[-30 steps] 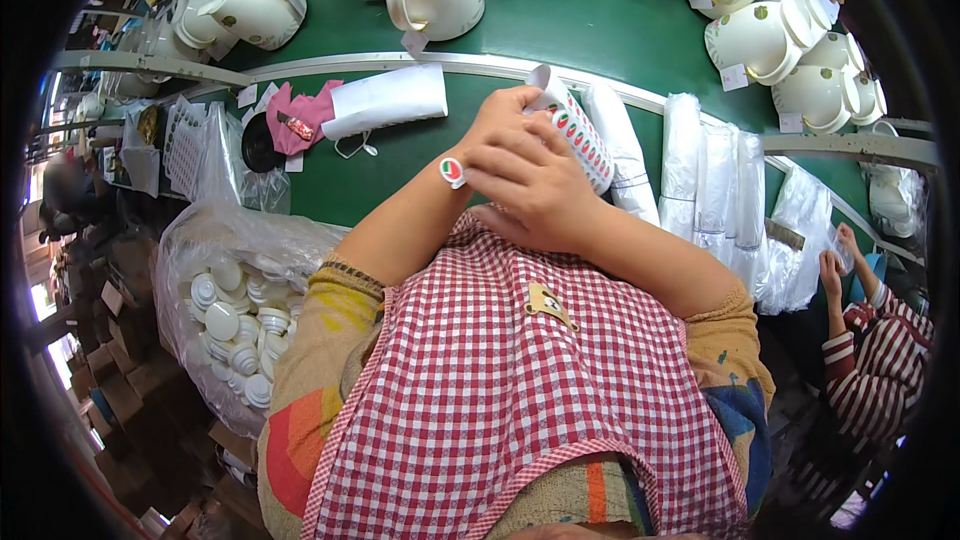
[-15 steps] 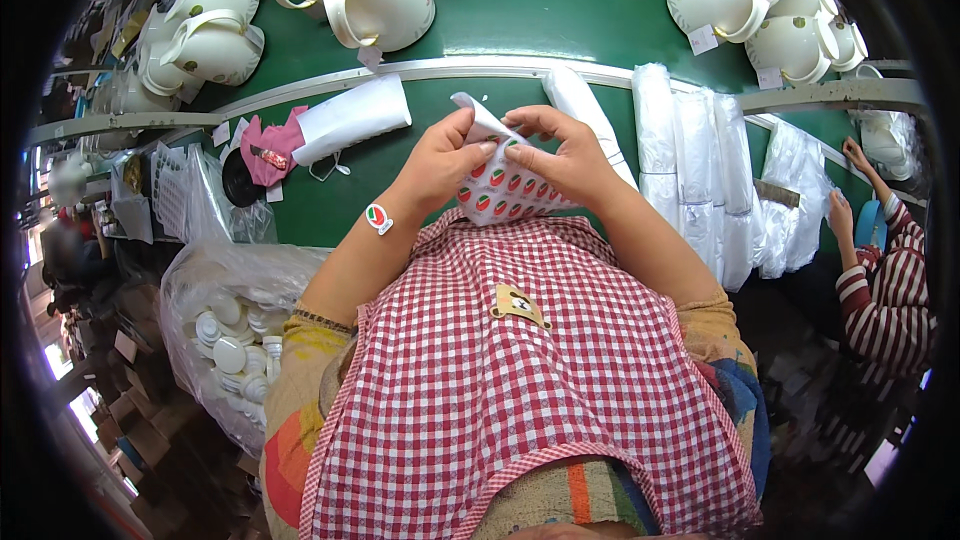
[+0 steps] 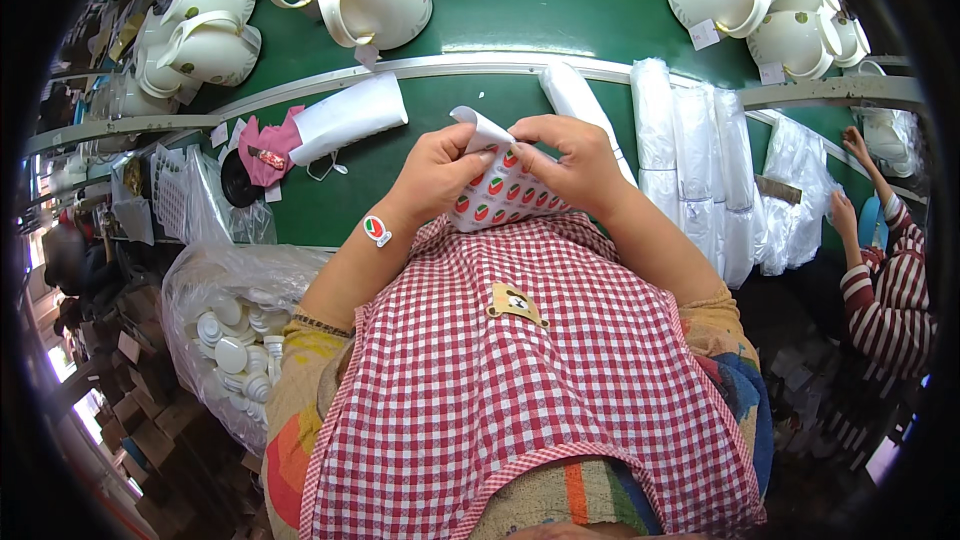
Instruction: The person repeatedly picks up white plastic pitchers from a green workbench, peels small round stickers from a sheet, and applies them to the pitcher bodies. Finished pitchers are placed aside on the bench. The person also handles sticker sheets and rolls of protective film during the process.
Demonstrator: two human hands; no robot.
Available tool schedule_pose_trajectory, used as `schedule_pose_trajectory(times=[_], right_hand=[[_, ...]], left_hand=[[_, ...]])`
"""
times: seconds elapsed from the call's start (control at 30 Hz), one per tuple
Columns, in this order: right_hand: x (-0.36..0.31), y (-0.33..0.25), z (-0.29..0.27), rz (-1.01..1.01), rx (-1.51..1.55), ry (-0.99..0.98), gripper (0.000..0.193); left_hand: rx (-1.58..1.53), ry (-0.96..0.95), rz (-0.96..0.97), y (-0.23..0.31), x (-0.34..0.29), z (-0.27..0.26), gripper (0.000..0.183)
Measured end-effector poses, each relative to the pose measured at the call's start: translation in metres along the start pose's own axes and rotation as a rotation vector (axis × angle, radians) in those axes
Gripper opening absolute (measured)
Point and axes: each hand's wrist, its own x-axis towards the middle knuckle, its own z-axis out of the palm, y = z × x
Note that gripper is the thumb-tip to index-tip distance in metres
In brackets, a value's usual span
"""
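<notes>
Between my hands, just above the apron, is a white sheet of stickers [image 3: 510,190] printed with rows of red and green oval labels. One corner of it curls up and back. My left hand [image 3: 440,172] pinches the sheet near that curled corner. With thumb and forefinger together, my right hand [image 3: 572,162] pinches at the sheet's upper edge; whether a single label is between those fingertips is too small to tell. A loose oval sticker [image 3: 376,230] is stuck on my left forearm.
Cream jugs [image 3: 370,0] stand on the green table [image 3: 500,20] beyond a metal rail. A white paper roll [image 3: 350,118] and pink cloth [image 3: 262,152] lie left, bundled plastic bags [image 3: 692,170] right. A bag of white lids [image 3: 232,340] is lower left. A co-worker's striped sleeve [image 3: 885,290] shows right.
My right hand has shifted slightly right, its fingers drawing closer together at the sheet's edge. My left hand keeps its pinch, and the sheet has tilted a little.
</notes>
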Motion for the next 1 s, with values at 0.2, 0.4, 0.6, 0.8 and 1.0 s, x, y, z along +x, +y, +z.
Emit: schedule_pose_trajectory(times=[0.2,0.4,0.6,0.8,1.0], right_hand=[[-0.001,-0.001,-0.002,0.157,0.134,-0.051,0.015],[-0.002,0.009,0.001,0.239,0.315,-0.093,0.018],[0.001,0.018,-0.002,0.138,0.372,-0.155,0.029],[-0.003,0.016,0.006,0.322,0.355,-0.249,0.034],[-0.004,0.015,0.006,0.253,0.244,-0.214,0.031]], left_hand=[[0.062,-0.005,-0.003,0.003,0.000,0.001,0.025],[0.080,-0.001,-0.009,0.002,0.000,-0.002,0.027],[-0.124,0.003,-0.031,0.003,-0.003,-0.004,0.028],[-0.039,-0.048,-0.141,-0.003,-0.003,-0.011,0.030],[0.033,0.032,-0.119,-0.005,-0.001,-0.001,0.025]])
